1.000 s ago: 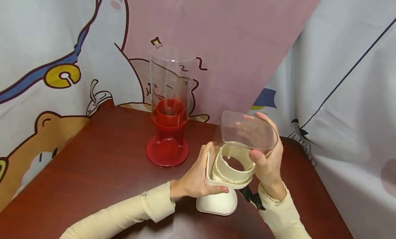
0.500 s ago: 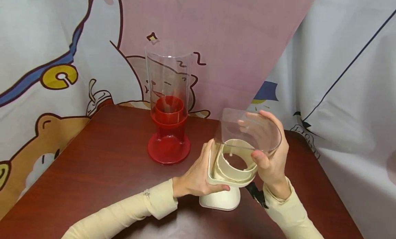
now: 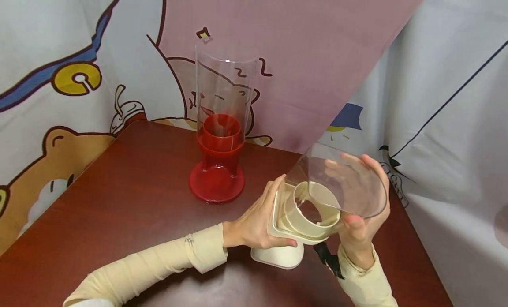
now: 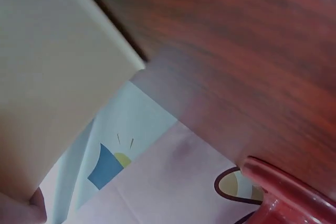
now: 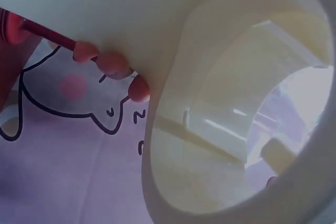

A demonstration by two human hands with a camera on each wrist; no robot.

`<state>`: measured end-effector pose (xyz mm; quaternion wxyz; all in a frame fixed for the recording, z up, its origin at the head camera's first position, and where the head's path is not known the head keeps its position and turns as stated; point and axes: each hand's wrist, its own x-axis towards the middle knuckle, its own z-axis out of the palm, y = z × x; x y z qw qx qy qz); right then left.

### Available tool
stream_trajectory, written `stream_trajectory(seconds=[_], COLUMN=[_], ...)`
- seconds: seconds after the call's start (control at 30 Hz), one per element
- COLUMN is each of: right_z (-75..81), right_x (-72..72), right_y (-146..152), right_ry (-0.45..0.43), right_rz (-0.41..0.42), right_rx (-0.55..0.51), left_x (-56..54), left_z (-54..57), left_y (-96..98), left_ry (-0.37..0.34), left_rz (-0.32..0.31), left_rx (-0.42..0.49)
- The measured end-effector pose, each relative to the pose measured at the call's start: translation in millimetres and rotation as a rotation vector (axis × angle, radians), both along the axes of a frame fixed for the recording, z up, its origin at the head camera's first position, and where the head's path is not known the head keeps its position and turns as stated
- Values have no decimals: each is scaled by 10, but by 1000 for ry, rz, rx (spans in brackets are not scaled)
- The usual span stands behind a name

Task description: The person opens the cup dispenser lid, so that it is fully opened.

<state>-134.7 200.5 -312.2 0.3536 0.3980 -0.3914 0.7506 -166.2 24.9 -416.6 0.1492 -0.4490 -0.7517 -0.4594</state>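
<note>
My left hand (image 3: 258, 223) grips a cream plastic stand (image 3: 303, 227) by its side, thumb along the front edge. The stand has a round collar on top and a rounded foot, and it leans to the right. Around a clear plastic container (image 3: 345, 183) curl the fingers of my right hand (image 3: 371, 223). That container tilts rightward over the collar; whether its lower edge touches the stand is unclear. The right wrist view looks into the stand's hollow underside (image 5: 210, 145), with left fingertips (image 5: 113, 64) beside it. A cream wall (image 4: 58, 77) fills one corner of the left wrist view.
Behind the hands, a red stand (image 3: 217, 183) with a clear tube (image 3: 226, 86) stands upright on the dark red-brown table (image 3: 158, 188). Cartoon-printed cloth (image 3: 293, 55) hangs at the back and sides. A black piece (image 3: 328, 259) sits by the right cuff.
The clear container has tilted to the right and shifted that way with my right hand. The cream stand leans further right in my left hand. The head view has shifted slightly.
</note>
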Motion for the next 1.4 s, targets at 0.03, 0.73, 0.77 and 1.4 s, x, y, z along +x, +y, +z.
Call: stream_trajectory(seconds=[0.03,0.73,0.77,1.4], right_z=[10,800,795,-814], right_x=[5,-480,-525,-1266], right_y=[3,814,860,1835], right_ry=[-7,-336,-348,-984], right_rz=[-10,-145,-170,-1097], right_rx=[13,-143,-144,415], left_x=[-4,114,115,104], left_z=[1,-15,-13,-3], left_y=[8,-70,-73,71], left_ry=[-3,-103,-94,-49], left_rz=[-2,65,69,35], left_rx=[5,20,20,54])
